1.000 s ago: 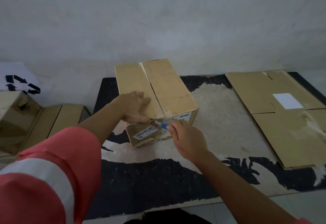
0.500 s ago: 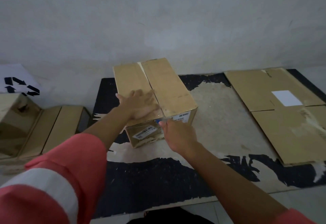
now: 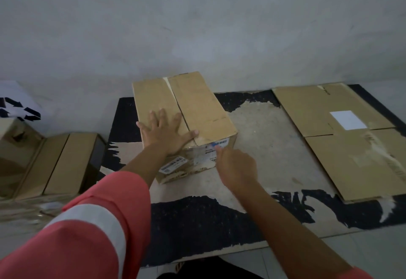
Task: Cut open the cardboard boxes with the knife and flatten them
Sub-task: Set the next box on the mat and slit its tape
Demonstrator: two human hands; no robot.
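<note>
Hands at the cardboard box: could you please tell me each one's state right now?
Left hand: open, flat on the cardboard box.
Right hand: closed, holding the blue knife.

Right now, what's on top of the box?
The left hand lies flat on the box, fingers spread, thumb at the seam. The right hand holds the knife at the near top edge. The closed flaps hide the inside.

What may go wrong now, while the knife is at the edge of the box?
1. The left hand presses flat on the box, with its thumb close to the knife held by the right hand; a slip toward it could cut the thumb.
2. The blade itself is hidden, so its depth cannot be judged; it might go too deep.
</note>
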